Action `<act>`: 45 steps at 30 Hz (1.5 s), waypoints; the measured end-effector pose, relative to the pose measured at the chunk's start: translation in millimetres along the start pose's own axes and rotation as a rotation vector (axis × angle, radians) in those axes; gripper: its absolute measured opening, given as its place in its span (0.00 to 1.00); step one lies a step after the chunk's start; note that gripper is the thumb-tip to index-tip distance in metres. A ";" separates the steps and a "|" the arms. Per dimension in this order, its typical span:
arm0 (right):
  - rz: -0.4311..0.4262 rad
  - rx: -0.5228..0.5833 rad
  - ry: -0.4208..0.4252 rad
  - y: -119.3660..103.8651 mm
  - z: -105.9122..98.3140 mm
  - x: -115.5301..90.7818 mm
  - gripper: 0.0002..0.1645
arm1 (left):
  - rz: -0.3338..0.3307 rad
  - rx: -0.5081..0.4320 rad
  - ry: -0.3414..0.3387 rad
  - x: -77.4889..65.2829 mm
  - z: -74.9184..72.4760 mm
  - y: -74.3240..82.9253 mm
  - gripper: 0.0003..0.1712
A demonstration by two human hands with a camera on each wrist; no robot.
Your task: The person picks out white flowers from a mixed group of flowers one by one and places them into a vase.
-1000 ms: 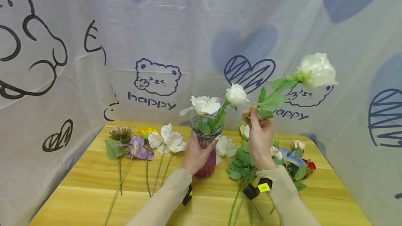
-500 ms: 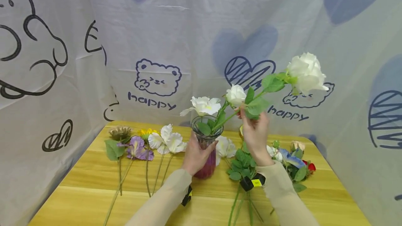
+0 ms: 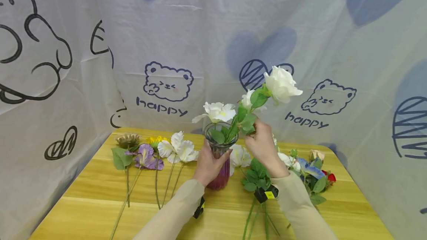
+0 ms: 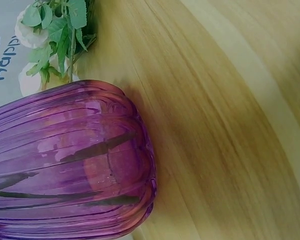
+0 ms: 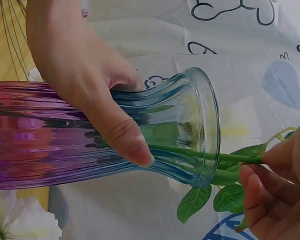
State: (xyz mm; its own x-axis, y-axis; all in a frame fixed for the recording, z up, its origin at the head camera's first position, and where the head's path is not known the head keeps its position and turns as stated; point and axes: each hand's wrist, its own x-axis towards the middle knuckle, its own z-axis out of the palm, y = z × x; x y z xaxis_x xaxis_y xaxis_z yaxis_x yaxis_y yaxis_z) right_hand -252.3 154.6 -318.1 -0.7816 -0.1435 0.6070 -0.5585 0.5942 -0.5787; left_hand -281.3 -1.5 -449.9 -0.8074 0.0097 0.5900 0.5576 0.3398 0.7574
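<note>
Large white rose [image 3: 282,84]: has swung left toward the vase [image 3: 221,180] since the earlier frame; its stem is steeper and its bloom now covers part of the smaller white rose [image 3: 247,98], while the vase hardly shifts.
Right hand [image 3: 265,147]: has come left with it; its fingers [image 5: 255,192] pinch the green stem just outside the mouth.
Left hand [image 3: 208,165]: fingers and thumb wrap the vase below its flared rim, holding it roughly upright; whether the base touches the counter [image 3: 83,210], I cannot tell.
Stem in the vase: the right wrist view shows it past the rim and inside the neck; how deep the tip sits is unclear.
Step in hand: seemingly feeding this rose in beside the smaller rose and the white open-petalled flower [image 3: 218,112].
Next move: likely calls for sliding the stem down past those already inside, with the left grip kept firm.
Rim: the leaves crowd it on the right and could snag there.
Counter edges: the far one runs just behind the flowers, near the hanging cloth [image 3: 210,39]; the vase is well in from both sides.
Room: most lies above the blooms; purple flower [image 3: 146,158] and white flowers [image 3: 185,151] lie left, leafy stems [image 3: 257,175] near the right forearm.
</note>
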 end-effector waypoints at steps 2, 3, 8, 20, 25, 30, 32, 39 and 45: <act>0.006 -0.022 -0.031 0.1 0.2 -0.2 0.13 | -0.002 -0.003 0.001 -0.2 -0.1 0.1 0.44; 0.007 -0.030 -0.045 0.2 0.2 -0.3 0.13 | -0.004 -0.006 0.000 -0.1 0.0 0.2 0.44; -0.025 -0.136 -0.135 1.7 -0.5 -1.0 0.18 | -0.017 0.002 0.002 -0.1 0.5 -0.3 0.44; 0.018 -0.103 -0.069 24.7 5.5 -18.0 0.06 | 0.027 -0.009 0.013 0.5 0.9 -3.3 0.44; 0.099 -0.067 -0.108 36.1 7.5 -26.9 0.08 | 0.032 -0.012 0.019 0.7 0.5 -1.8 0.44; 0.239 0.004 -0.173 51.0 9.1 -40.3 0.11 | 0.022 -0.003 0.025 0.1 0.6 -2.0 0.45; 0.278 0.030 -0.202 57.1 10.0 -45.3 0.13 | 0.020 -0.001 0.029 0.3 0.9 -1.8 0.45; 0.335 0.119 -0.245 73.5 8.6 -63.2 0.15 | 0.029 -0.001 0.036 1.5 1.2 -1.7 0.45; 0.360 0.147 -0.253 84.8 5.7 -78.6 0.14 | 0.014 -0.024 -0.002 1.0 -0.3 -2.4 0.45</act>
State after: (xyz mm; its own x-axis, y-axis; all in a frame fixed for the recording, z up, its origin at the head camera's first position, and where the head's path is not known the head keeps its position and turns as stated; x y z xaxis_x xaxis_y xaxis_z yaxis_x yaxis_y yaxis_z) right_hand -239.9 211.8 -418.0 -0.9661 -0.1481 0.2115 -0.2580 0.5256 -0.8107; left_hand -283.3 -2.6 -451.0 -0.7997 0.0162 0.6002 0.5735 0.3165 0.7556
